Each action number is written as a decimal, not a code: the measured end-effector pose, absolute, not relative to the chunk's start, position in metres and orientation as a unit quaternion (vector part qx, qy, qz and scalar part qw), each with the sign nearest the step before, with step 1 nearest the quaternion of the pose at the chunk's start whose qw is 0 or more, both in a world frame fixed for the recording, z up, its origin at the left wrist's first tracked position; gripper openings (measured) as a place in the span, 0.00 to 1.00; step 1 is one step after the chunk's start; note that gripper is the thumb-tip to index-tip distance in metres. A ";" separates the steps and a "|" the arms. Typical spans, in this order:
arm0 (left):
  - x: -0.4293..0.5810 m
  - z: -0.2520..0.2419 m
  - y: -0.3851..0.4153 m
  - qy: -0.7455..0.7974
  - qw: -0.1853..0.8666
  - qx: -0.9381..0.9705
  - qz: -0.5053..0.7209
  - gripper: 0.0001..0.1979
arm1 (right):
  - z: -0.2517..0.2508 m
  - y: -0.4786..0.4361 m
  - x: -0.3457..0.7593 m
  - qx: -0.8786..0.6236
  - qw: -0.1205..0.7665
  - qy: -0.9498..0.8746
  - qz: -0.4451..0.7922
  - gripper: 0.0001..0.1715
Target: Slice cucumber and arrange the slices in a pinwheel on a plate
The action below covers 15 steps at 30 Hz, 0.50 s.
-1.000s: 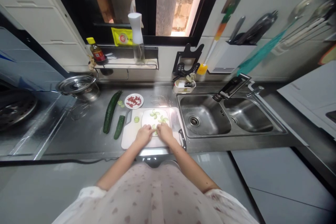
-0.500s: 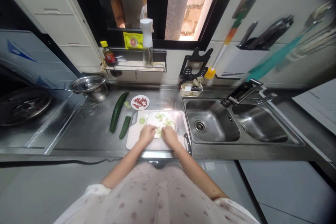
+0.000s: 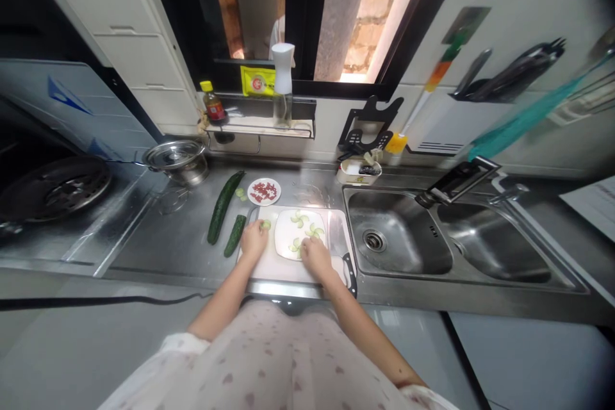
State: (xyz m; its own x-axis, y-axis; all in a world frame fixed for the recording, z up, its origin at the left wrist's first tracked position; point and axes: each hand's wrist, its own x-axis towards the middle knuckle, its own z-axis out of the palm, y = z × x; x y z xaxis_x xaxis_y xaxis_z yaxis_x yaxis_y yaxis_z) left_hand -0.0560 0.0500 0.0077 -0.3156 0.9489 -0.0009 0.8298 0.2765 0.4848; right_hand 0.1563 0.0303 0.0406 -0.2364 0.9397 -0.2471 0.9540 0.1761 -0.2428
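A white cutting board (image 3: 278,266) lies on the steel counter with a white plate (image 3: 307,221) of cucumber slices on it. My left hand (image 3: 253,240) rests on the board's left part, fingertips closed at a single cucumber slice (image 3: 265,224). My right hand (image 3: 313,254) sits at the plate's near edge, fingers curled down onto the slices there. A whole cucumber (image 3: 225,205) and a shorter cut piece (image 3: 235,235) lie left of the board. A small plate of red chopped bits (image 3: 264,191) stands behind the board.
A double steel sink (image 3: 408,243) with a tap (image 3: 459,179) lies to the right. A lidded pot (image 3: 177,160) and a stove burner (image 3: 55,189) are to the left. A shelf with bottles (image 3: 262,122) and a small container (image 3: 359,170) stand by the wall.
My left hand has left the plate and moved left to the single slice on the board. My right hand stays at the plate's near edge. The camera shifted a little.
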 end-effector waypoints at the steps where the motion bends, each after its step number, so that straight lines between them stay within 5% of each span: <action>1: -0.058 0.007 0.053 0.785 0.142 0.572 0.192 0.17 | 0.040 0.030 0.157 0.621 0.006 0.764 -0.175 0.12; 15: -0.058 0.003 0.062 0.807 0.134 0.551 0.165 0.14 | 0.045 0.026 0.163 0.620 -0.092 0.753 -0.200 0.13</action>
